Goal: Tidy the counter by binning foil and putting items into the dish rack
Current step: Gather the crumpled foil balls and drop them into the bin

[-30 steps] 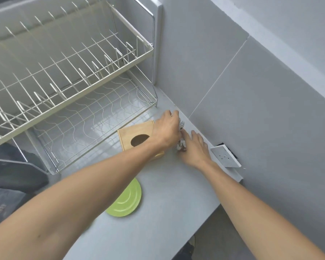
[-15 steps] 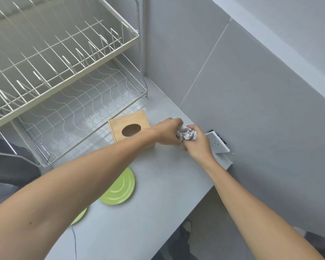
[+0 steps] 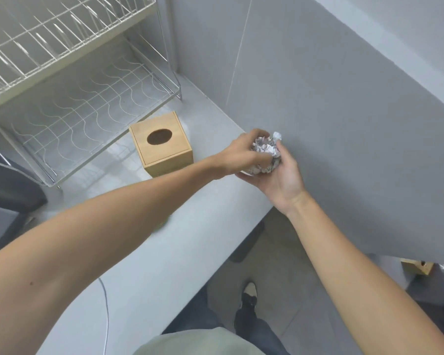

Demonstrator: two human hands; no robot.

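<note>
Above the counter (image 3: 164, 265) edge, foil ball (image 3: 265, 155) between both cupped hands.

We see the box (image 3: 162, 147) on the counter (image 3: 149, 265), just in front of the dish rack (image 3: 69, 80); the foil (image 3: 265, 155), between both hands, is to its right.

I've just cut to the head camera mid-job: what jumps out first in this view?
The crumpled foil ball stands out first, squeezed between the left hand and the right hand above the counter's right edge, by the grey wall. Next comes the wooden tissue box on the counter just left of the hands, and behind it the white wire dish rack, with nothing on the tiers in view.
</note>
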